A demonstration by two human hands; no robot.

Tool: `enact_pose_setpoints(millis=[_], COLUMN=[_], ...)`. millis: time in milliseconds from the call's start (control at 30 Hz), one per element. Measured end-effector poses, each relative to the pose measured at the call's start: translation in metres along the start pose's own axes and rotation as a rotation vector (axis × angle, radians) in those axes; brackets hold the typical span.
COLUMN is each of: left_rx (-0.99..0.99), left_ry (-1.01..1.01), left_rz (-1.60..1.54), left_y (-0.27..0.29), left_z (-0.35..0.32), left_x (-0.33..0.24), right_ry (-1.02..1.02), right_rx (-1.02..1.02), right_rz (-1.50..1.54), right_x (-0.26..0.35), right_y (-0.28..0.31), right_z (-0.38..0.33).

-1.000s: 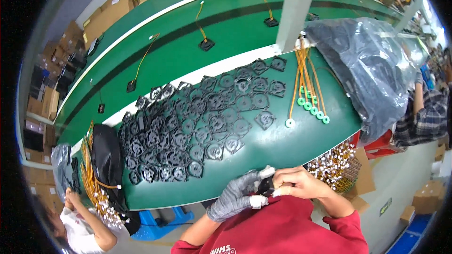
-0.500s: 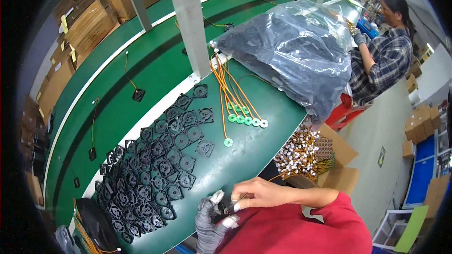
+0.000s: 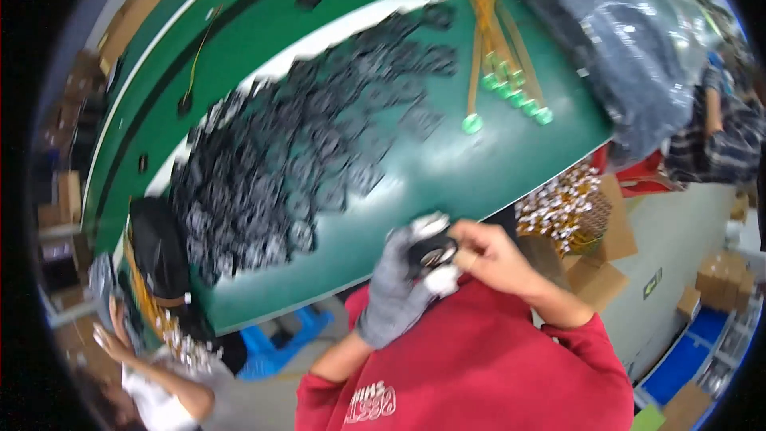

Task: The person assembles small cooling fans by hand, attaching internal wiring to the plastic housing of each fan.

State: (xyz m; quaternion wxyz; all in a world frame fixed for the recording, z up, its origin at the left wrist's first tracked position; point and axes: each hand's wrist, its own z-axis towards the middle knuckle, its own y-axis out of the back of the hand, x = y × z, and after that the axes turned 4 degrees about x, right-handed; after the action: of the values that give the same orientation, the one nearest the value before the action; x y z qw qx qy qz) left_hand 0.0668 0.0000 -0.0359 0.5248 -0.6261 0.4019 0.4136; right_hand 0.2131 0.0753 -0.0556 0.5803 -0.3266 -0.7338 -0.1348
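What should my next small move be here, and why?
I'd probably steady the black part in your left hand before working it further: that gloved hand grips it, your bare right hand is at its edge, and blur hides whether everything lines up.

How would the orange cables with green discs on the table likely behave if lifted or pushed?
The orange cables would probably be floppy and droop, being long and thin. Lifting one may drag others, since they bunch closely at their upper ends. The green discs look small and flat-lying, so they would likely slide rather than roll.
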Motion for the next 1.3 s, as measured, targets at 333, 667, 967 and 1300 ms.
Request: enact_pose_setpoints(millis=[333,667,967,1300], left_rx=[-0.078,-0.032,-0.065,-0.104], left_ry=[0.258,0.242,0.232,0.257], left_rz=[-0.322,-0.402,-0.376,-0.319], left_y=[0.018,0.018,0.021,0.017], left_z=[0.007,0.003,0.006,0.005], left_x=[-0.013,-0.015,-0.018,-0.016], right_ry=[0.046,0.002,0.006,-0.003], right_rx=[0.053,-0.012,0.007,0.022], right_rz=[0.106,0.203,0.074,0.071], right_x=[0.002,-0.002,0.003,0.013], right_y=[-0.010,-0.021,-0.020,-0.019], right_z=[0.005,0.001,0.006,0.001])
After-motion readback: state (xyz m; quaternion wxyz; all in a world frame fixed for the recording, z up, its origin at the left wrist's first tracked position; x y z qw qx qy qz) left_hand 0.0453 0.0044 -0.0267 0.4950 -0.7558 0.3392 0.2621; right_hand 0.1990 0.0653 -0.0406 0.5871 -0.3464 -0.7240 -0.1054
